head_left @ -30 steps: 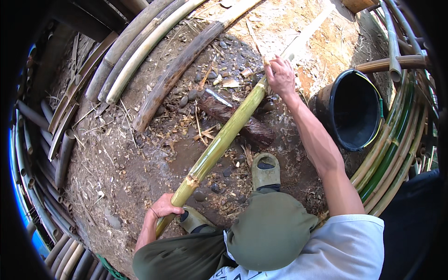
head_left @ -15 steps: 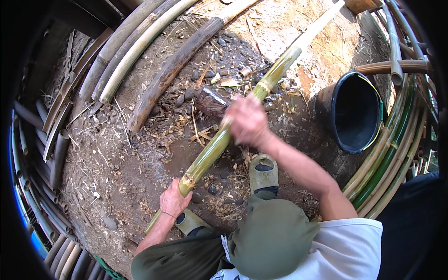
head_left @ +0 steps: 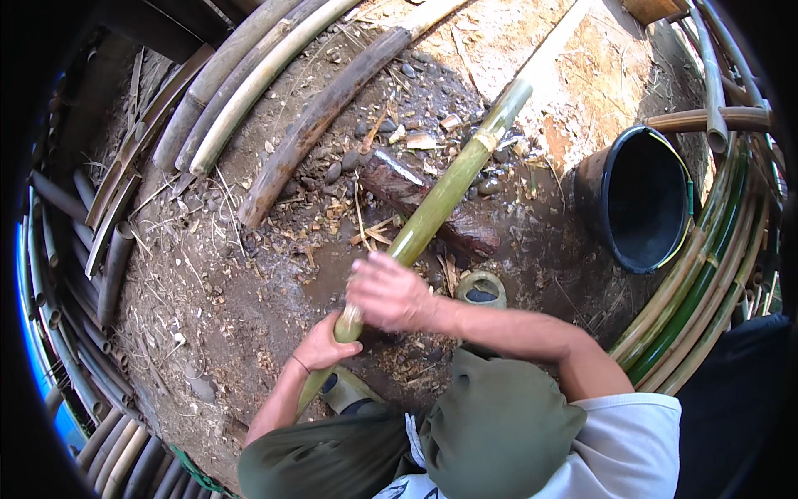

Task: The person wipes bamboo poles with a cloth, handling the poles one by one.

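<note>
A long green bamboo pole slants from my lap up to the sunlit ground at the far right. It crosses over a dark, wet wooden block on the ground. My left hand is closed round the pole near its lower end, just below a joint. Right above it, my right hand lies wrapped over the top of the pole, slightly blurred by motion. Whether anything is tucked under the right palm is hidden. My shoes show either side of the pole's lower part.
At the right stands a black bucket, beside bundled green bamboo poles. Dark and pale poles lie at the upper left, a brown log near them. More poles are stacked along the left edge. Chips and stones litter the wet soil.
My right hand has slid down the pole from its middle to just above my left hand. The left hand has shifted slightly to the right, and the pole with it.
</note>
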A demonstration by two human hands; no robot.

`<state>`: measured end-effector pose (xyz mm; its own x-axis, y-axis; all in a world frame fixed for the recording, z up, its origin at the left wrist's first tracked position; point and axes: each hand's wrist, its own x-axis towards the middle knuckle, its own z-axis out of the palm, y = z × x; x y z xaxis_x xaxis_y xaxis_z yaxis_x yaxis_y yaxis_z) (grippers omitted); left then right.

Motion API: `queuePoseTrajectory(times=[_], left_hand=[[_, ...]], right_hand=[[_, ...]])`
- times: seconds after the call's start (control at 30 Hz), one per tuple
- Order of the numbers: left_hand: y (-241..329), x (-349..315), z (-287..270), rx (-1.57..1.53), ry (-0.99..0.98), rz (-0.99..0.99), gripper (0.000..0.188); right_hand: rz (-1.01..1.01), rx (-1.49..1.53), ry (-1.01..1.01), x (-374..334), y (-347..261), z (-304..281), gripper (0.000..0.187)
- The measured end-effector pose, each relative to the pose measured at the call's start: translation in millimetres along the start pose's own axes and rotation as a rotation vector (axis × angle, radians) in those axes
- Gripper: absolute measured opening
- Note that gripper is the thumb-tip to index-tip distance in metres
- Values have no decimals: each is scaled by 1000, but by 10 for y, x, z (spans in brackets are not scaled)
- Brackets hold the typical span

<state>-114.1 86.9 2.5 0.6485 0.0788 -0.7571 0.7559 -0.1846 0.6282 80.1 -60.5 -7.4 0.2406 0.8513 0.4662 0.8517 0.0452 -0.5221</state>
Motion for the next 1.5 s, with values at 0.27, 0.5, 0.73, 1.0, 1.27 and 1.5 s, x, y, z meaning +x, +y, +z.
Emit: queuePoseTrajectory(times=[0.27,0.5,0.73,1.0,1.27,1.5], left_hand=[[488,-3,178,337,222,-34,54],[-60,127,-3,-342,-262,-97,44],[335,-90,446,479,415,129,69],[-87,89,294,-58,97,213,43],[63,61,185,-302,-124,23,55],[116,-18,300,41,142,174,68]], right_hand=[[368,-576,158,357,2340,-1308,24],[123,-138,56,72,71,-47,17],[192,-355,133,134,1470,-695,13],[335,-442,126,381,1696,-715,18],[831,619,255,179,321,-823,22],[1113,1362,658,-209,1150,-2991,45]])
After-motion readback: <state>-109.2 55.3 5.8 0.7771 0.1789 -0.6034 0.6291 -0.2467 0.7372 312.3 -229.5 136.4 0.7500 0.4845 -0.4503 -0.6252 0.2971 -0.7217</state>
